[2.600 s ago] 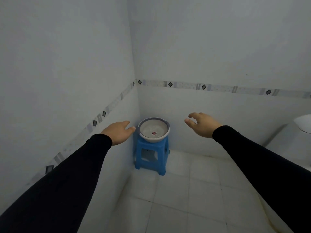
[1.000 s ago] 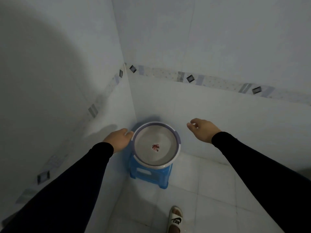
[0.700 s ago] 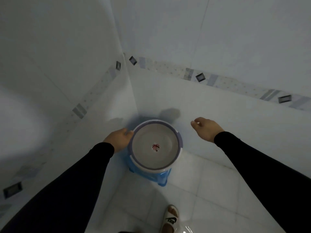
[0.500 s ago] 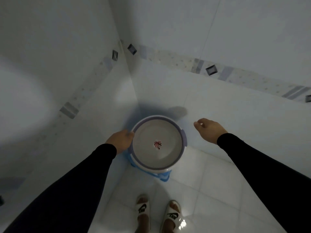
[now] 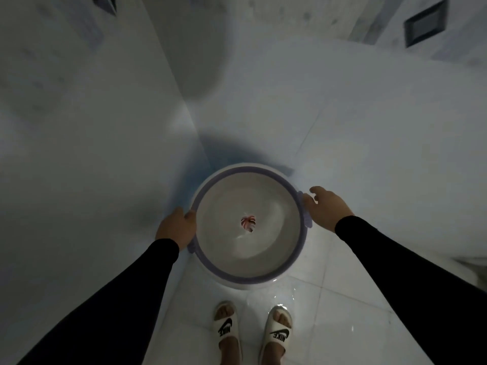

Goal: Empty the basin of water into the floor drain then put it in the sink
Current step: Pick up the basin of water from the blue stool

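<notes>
A round white basin [image 5: 247, 169] with a lilac rim and a red leaf mark on its bottom holds rippling water. It sits in the corner of the room, directly below me. My left hand [image 5: 176, 227] grips its left rim, with the thumb over the edge. On the opposite side, my right hand [image 5: 325, 208] rests against the rim by the small side handle, its fingers loosely spread. What is under the basin is hidden. Neither the floor drain nor the sink is in view.
Two tiled walls [image 5: 92, 127] meet just behind the basin. My feet in white slides [image 5: 227, 330] stand on the wet white floor tiles [image 5: 329, 325] close in front of it. A dark tile band [image 5: 424, 22] runs along the right wall.
I have stepped closer and now look straight down at the basin. My right hand has moved left from mid-air onto the right rim. My left hand stays on the left rim.
</notes>
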